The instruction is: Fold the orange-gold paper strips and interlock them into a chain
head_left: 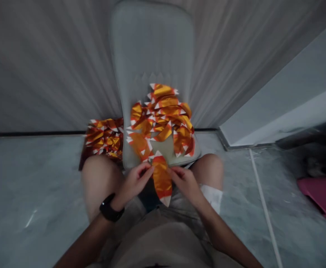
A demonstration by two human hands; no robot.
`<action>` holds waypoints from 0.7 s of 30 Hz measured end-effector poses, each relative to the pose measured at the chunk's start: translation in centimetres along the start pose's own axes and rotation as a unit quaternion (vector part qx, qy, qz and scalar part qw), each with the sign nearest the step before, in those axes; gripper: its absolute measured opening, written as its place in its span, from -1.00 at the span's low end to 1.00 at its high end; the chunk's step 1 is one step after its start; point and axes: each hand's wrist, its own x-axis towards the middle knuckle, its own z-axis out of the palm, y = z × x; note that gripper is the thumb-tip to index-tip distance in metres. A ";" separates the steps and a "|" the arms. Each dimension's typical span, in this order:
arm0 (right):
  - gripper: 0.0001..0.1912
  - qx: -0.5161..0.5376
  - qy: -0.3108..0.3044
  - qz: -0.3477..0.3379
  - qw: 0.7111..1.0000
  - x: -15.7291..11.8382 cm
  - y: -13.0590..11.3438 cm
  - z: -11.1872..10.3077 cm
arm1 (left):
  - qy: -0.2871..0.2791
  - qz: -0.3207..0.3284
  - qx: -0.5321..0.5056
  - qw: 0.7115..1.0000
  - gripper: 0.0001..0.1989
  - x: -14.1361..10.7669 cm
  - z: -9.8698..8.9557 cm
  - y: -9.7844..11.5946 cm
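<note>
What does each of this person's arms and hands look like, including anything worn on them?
The left hand and right hand are bare, with no gloves or sleeves showing. A black wristwatch sits on the left wrist.

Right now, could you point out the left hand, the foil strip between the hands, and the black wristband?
Left hand (133,182): head view, on the back of the hand.
Orange-and-gold foil strip (161,179): head view, on its gold middle.
Black wristband (112,208): head view, on its outer face.
</note>
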 end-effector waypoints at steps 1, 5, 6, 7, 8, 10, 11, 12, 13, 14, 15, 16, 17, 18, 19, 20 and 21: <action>-0.57 -0.002 -0.006 0.017 1.000 -0.6 0.1 0.1 | 0.004 -0.007 0.002 1.000 -0.63 0.0 0.2 -0.4; -0.54 -0.023 0.013 0.065 0.998 -2.0 0.9 0.3 | -0.010 -0.009 0.013 1.000 -0.61 0.7 0.7 -1.9; -0.54 -0.044 0.024 0.067 0.996 -1.8 1.0 0.2 | -0.014 -0.006 0.013 1.000 -0.61 1.0 0.8 -2.1; -0.55 -0.074 0.035 0.062 0.995 -1.5 1.1 0.0 | -0.017 -0.005 0.011 1.000 -0.61 1.4 0.8 -2.2; -0.58 -0.108 0.049 0.052 0.992 -1.1 1.1 -0.2 | -0.018 -0.006 0.007 1.000 -0.61 1.9 0.8 -2.3; -0.64 -0.173 0.070 0.024 0.982 0.2 0.8 -0.5 | -0.020 -0.011 -0.007 1.000 -0.61 3.3 0.7 -2.4; -0.66 -0.201 0.078 0.011 0.976 0.9 0.5 -0.7 | -0.016 -0.011 -0.016 1.000 -0.61 4.1 0.7 -2.4; -0.68 -0.228 0.084 0.001 0.970 1.6 0.2 -0.8 | -0.010 -0.010 -0.025 1.000 -0.61 4.9 0.7 -2.4; -0.69 -0.252 0.088 -0.005 0.964 2.4 0.0 -0.9 | -0.004 -0.006 -0.033 0.999 -0.61 5.8 0.7 -2.5; -0.70 -0.277 0.093 -0.009 0.956 3.1 -0.3 -1.1 | -0.002 0.000 -0.039 0.999 -0.61 6.8 0.7 -2.5; -0.72 -0.304 0.102 -0.011 0.947 3.9 -0.5 -1.2 | -0.003 0.005 -0.041 0.999 -0.62 7.6 0.6 -2.5; -0.73 -0.334 0.113 -0.012 0.936 4.7 -0.6 -1.3 | -0.002 0.010 -0.041 0.999 -0.63 8.4 0.5 -2.5; -0.74 -0.366 0.124 -0.012 0.922 5.6 -0.8 -1.5 | 0.002 0.012 -0.042 0.999 -0.64 9.1 0.4 -2.5; -0.74 -0.400 0.137 -0.010 0.906 6.5 -0.9 -1.8 | 0.010 0.012 -0.043 0.999 -0.65 9.6 0.2 -2.5; -0.74 -0.435 0.148 -0.006 0.888 7.4 -1.1 -2.1 | 0.020 0.011 -0.045 0.999 -0.65 9.9 0.0 -2.5; -0.73 -0.468 0.156 0.003 0.870 8.2 -1.2 -2.4 | 0.030 0.009 -0.048 0.998 -0.65 9.9 -0.2 -2.5; -0.72 -0.496 0.162 0.014 0.853 8.9 -1.3 -2.7 | 0.036 0.006 -0.049 0.998 -0.66 9.7 -0.5 -2.5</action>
